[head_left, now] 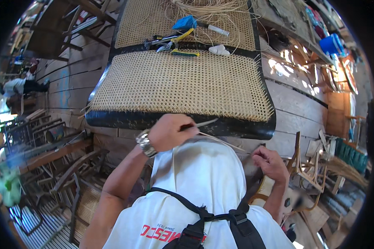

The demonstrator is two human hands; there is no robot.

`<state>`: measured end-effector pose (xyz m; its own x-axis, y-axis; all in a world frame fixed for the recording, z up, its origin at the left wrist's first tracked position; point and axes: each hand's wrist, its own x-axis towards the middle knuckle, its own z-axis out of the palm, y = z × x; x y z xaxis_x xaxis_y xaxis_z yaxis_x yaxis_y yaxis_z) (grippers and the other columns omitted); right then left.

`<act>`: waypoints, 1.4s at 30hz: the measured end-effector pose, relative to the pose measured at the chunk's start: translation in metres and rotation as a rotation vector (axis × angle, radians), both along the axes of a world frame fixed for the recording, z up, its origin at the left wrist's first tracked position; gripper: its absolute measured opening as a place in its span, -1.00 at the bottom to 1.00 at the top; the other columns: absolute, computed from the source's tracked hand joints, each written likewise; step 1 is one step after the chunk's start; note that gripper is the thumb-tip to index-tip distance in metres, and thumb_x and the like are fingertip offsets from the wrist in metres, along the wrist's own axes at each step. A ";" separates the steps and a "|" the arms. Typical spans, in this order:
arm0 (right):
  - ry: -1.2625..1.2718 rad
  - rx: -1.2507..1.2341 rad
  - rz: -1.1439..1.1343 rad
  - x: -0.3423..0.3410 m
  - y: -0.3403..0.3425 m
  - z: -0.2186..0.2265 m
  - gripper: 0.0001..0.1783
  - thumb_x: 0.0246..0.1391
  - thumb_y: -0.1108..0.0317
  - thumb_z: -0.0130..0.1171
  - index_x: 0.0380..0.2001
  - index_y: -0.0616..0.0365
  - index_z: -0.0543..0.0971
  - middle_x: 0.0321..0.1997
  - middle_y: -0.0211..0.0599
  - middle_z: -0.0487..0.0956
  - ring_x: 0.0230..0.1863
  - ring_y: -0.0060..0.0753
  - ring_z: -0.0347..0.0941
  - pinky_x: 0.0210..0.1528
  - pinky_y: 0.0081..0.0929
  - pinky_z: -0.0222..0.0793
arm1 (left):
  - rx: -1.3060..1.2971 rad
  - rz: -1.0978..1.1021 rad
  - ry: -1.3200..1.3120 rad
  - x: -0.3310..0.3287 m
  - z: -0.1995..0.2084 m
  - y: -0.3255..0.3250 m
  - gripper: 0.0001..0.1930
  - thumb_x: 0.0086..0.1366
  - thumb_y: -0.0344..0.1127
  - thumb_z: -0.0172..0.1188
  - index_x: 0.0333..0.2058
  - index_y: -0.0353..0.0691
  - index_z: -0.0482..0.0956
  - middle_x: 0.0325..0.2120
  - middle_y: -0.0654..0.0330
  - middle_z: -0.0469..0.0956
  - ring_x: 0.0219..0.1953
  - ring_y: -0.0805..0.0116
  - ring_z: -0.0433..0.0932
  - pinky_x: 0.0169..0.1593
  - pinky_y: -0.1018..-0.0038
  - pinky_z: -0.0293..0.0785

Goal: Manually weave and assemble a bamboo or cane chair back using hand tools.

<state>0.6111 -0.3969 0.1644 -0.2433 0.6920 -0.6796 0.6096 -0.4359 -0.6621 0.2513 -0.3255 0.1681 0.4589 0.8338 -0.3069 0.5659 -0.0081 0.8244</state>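
In front of me lies a woven cane panel [174, 83] on a black frame [237, 126], with short strand ends along its edges. My left hand [172, 132], a metal-banded watch [145, 143] on its wrist, is closed just over the near rail of the frame. A pale cane strand [220, 141] runs from its fingers toward my right. A thin grey pointed piece [207, 123] also sticks out of that grip; its kind is unclear. To the right of my knees, my right hand [271, 164] has its fingers curled together near the strand's far end; what they hold is hidden.
On the frame's middle bar lie yellow-handled pliers [183, 35], a yellow-green handled tool [185, 53], a blue block [185, 23], a white-handled tool [218, 30] and a white lump [219, 50]. Coiled cane strands [212, 8] sit beyond. Wooden chair frames [75, 182] crowd the left.
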 end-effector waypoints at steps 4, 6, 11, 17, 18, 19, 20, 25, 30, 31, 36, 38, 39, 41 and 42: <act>0.109 0.395 -0.136 -0.097 0.003 0.000 -0.88 0.16 0.43 0.12 -0.35 0.29 0.54 -0.52 -0.34 0.56 -0.51 -0.57 0.43 -0.42 -0.55 0.37 | 0.091 -0.242 -0.130 0.026 -0.023 0.015 -0.76 0.18 -0.18 0.21 -0.34 -0.25 0.61 -0.45 0.02 0.55 -0.36 0.01 0.54 -0.29 0.24 0.44; 0.169 0.356 -0.175 -0.121 0.005 0.004 -0.88 0.17 0.43 0.12 -0.33 0.29 0.53 -0.53 -0.34 0.56 -0.51 -0.57 0.43 -0.42 -0.57 0.37 | 0.093 -0.275 -0.202 0.026 -0.029 0.018 -0.77 0.16 -0.18 0.21 -0.35 -0.23 0.61 -0.46 0.02 0.54 -0.36 0.01 0.54 -0.29 0.22 0.45; 0.102 0.049 -0.455 -0.129 -0.024 0.002 -0.90 0.16 0.48 0.11 -0.29 0.29 0.53 -0.47 -0.37 0.56 -0.47 -0.63 0.42 -0.39 -0.61 0.36 | 0.001 -0.339 -0.113 -0.001 -0.029 0.036 -0.80 0.14 -0.19 0.22 -0.41 -0.22 0.59 -0.49 0.07 0.53 -0.38 0.03 0.53 -0.31 0.22 0.44; 0.149 0.128 -0.541 -0.165 0.001 -0.001 -0.91 0.13 0.57 0.11 -0.28 0.26 0.54 -0.43 -0.45 0.49 -0.42 -0.69 0.36 -0.36 -0.66 0.32 | -0.014 -0.365 -0.109 0.009 -0.027 0.033 -0.80 0.14 -0.20 0.23 -0.40 -0.21 0.57 -0.46 0.10 0.49 -0.38 0.06 0.52 -0.31 0.23 0.43; 0.156 0.122 -0.541 -0.164 0.002 0.001 -0.91 0.13 0.57 0.11 -0.28 0.26 0.54 -0.43 -0.45 0.49 -0.42 -0.69 0.36 -0.36 -0.66 0.32 | -0.020 -0.364 -0.102 0.009 -0.026 0.034 -0.80 0.14 -0.20 0.23 -0.40 -0.21 0.57 -0.46 0.10 0.49 -0.38 0.06 0.52 -0.31 0.23 0.43; 0.152 0.083 -0.543 -0.160 0.005 0.004 -0.92 0.12 0.58 0.11 -0.30 0.26 0.54 -0.43 -0.46 0.48 -0.41 -0.69 0.36 -0.36 -0.66 0.32 | -0.036 -0.290 -0.131 0.009 -0.025 0.035 -0.79 0.14 -0.19 0.25 -0.40 -0.22 0.56 -0.47 0.09 0.48 -0.38 0.06 0.51 -0.31 0.24 0.42; 0.148 0.045 -0.544 -0.157 0.007 0.006 -0.93 0.12 0.58 0.11 -0.32 0.26 0.54 -0.43 -0.47 0.46 -0.39 -0.68 0.36 -0.35 -0.66 0.31 | -0.052 -0.214 -0.160 0.009 -0.024 0.035 -0.78 0.13 -0.19 0.27 -0.40 -0.22 0.56 -0.48 0.09 0.47 -0.38 0.06 0.51 -0.32 0.24 0.42; 0.190 0.152 -0.540 -0.150 0.013 0.003 -0.93 0.07 0.62 0.12 -0.36 0.24 0.53 -0.41 -0.46 0.45 -0.36 -0.68 0.38 -0.32 -0.68 0.32 | -0.116 -0.334 -0.239 0.010 -0.022 0.045 -0.77 0.18 -0.19 0.24 -0.35 -0.25 0.55 -0.49 0.09 0.50 -0.43 0.13 0.52 -0.33 0.31 0.43; -0.204 -0.027 -0.312 -0.031 -0.070 -0.024 -0.90 0.01 0.55 0.13 -0.35 0.23 0.52 -0.41 -0.24 0.46 -0.36 -0.35 0.45 -0.27 -0.47 0.39 | -0.085 -0.125 0.068 -0.055 -0.037 0.084 -0.73 0.39 -0.19 0.00 -0.09 -0.23 0.52 -0.47 0.12 0.59 -0.46 0.33 0.61 -0.33 0.42 0.50; -0.542 0.065 0.050 0.003 -0.101 -0.025 -0.88 -0.04 0.57 0.10 -0.36 0.23 0.52 -0.37 -0.07 0.51 -0.31 -0.01 0.47 -0.23 -0.26 0.41 | -0.009 -0.147 0.143 -0.067 -0.037 0.092 -0.72 0.39 -0.19 -0.01 -0.12 -0.24 0.53 -0.47 0.09 0.59 -0.45 0.27 0.60 -0.33 0.40 0.49; -0.519 0.119 -0.065 0.003 -0.084 -0.012 -0.92 -0.01 0.49 0.11 -0.40 0.26 0.50 -0.39 -0.01 0.52 -0.30 0.14 0.44 -0.25 -0.13 0.35 | 0.083 -0.283 0.283 -0.065 -0.024 0.111 -0.70 0.39 -0.15 -0.02 -0.25 -0.26 0.56 -0.49 -0.01 0.55 -0.45 0.05 0.55 -0.35 0.30 0.44; -0.325 0.290 -0.113 -0.044 -0.026 -0.014 -0.90 0.02 0.46 0.13 -0.37 0.26 0.50 -0.37 -0.06 0.51 -0.34 0.05 0.44 -0.28 -0.23 0.35 | -0.033 -0.338 0.270 -0.051 -0.022 0.106 -0.69 0.38 -0.14 -0.01 -0.33 -0.27 0.54 -0.52 -0.04 0.53 -0.45 -0.03 0.52 -0.36 0.23 0.40; -0.224 0.314 -0.172 -0.073 0.002 -0.005 -0.90 0.03 0.46 0.13 -0.37 0.26 0.50 -0.37 -0.10 0.51 -0.36 -0.06 0.44 -0.30 -0.29 0.35 | -0.017 -0.312 0.200 -0.047 -0.030 0.101 -0.70 0.36 -0.13 0.01 -0.36 -0.26 0.53 -0.54 -0.05 0.51 -0.47 -0.02 0.51 -0.37 0.21 0.38; -0.048 0.312 -0.282 -0.116 0.042 0.011 -0.91 0.05 0.46 0.13 -0.36 0.27 0.51 -0.39 -0.17 0.50 -0.40 -0.29 0.42 -0.33 -0.42 0.33 | -0.007 -0.350 0.206 -0.037 -0.033 0.098 -0.71 0.35 -0.14 0.02 -0.37 -0.26 0.53 -0.54 -0.05 0.52 -0.47 -0.02 0.51 -0.37 0.20 0.38; 0.033 0.288 -0.325 -0.129 0.055 0.011 -0.91 0.06 0.47 0.14 -0.36 0.27 0.51 -0.40 -0.20 0.50 -0.41 -0.40 0.41 -0.35 -0.48 0.32 | 0.001 -0.375 0.221 -0.035 -0.034 0.097 -0.71 0.34 -0.14 0.02 -0.38 -0.25 0.52 -0.55 -0.04 0.52 -0.47 -0.03 0.51 -0.37 0.19 0.38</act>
<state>0.4822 -0.3415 0.1754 -0.0001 0.8964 -0.4433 0.4472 -0.3965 -0.8017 0.2161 -0.2286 0.1340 0.6539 0.6218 -0.4310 0.6863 -0.2475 0.6840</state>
